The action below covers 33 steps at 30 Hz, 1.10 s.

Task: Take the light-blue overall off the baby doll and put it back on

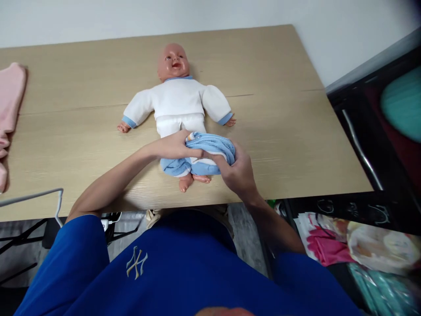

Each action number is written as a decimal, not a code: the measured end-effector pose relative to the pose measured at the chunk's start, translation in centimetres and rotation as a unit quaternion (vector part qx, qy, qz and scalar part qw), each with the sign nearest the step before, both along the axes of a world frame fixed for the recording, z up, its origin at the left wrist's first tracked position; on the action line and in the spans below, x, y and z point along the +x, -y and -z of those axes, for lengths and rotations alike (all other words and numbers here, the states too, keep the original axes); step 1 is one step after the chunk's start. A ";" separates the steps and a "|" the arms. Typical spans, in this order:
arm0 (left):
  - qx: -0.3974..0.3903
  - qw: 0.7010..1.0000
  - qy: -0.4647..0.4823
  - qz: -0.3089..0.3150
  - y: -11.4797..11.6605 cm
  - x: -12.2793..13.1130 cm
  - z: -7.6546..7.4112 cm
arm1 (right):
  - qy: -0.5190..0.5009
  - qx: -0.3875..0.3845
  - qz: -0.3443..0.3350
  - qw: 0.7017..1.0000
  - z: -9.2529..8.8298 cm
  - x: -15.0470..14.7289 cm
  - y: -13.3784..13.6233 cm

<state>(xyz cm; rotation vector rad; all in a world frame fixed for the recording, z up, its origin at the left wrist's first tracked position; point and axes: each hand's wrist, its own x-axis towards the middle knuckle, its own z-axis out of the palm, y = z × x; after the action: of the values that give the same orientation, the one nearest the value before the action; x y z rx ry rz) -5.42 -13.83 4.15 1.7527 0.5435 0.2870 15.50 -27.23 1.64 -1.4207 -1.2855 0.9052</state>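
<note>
A bald baby doll (179, 98) lies on its back on the table, head away from me, in a white top with blue cuffs and white bottoms. Over its lower legs, both my hands grip a bunched light-blue garment (212, 144) with a white inner side. My left hand (179, 145) closes on its left edge, the thumb near a small white-and-orange tag. My right hand (238, 169) wraps its right side. More blue cloth (176, 166) surrounds the doll's ankles; both bare feet (186, 182) stick out below. Whether the bunched piece encircles a leg, I cannot tell.
The wooden table (279, 109) meets a pale wall at the back. Pink clothing (9, 101) lies at the far left, above a white metal rod (33, 196). At the right stands a black rack (362, 149); bagged items and a pink cloth (325, 245) sit below the table's edge.
</note>
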 end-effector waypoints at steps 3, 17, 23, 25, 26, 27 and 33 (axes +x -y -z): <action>0.101 0.992 -0.039 -0.057 1.4 0.2 -0.1 | 0.006 -0.052 0.019 0.998 0.2 -0.8 3.3; 0.335 0.845 -0.409 0.080 5.3 2.2 -1.9 | 0.182 -0.041 0.154 0.970 6.8 -1.6 7.7; 0.300 0.897 -0.321 0.052 4.6 1.9 0.0 | 0.008 -0.086 0.146 0.985 7.4 -1.5 7.0; 0.251 0.927 -0.276 0.032 4.0 1.4 0.5 | -0.044 -0.078 0.142 0.986 7.6 -1.7 6.5; 0.221 0.940 -0.259 0.023 3.7 1.2 0.7 | -0.066 -0.077 0.135 0.986 7.8 -1.8 6.3; 0.193 0.950 -0.244 0.016 3.3 0.9 0.9 | -0.084 -0.076 0.125 0.986 7.9 -1.9 6.0; 0.083 0.987 -0.138 0.005 1.4 -0.4 1.9 | -0.132 -0.034 0.064 0.989 8.5 -2.5 5.3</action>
<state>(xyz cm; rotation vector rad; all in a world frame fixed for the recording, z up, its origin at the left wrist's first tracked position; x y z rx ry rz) -5.77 -15.24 2.27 1.9706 0.7256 0.0829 12.96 -32.48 -6.90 -1.3673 -0.9639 1.0189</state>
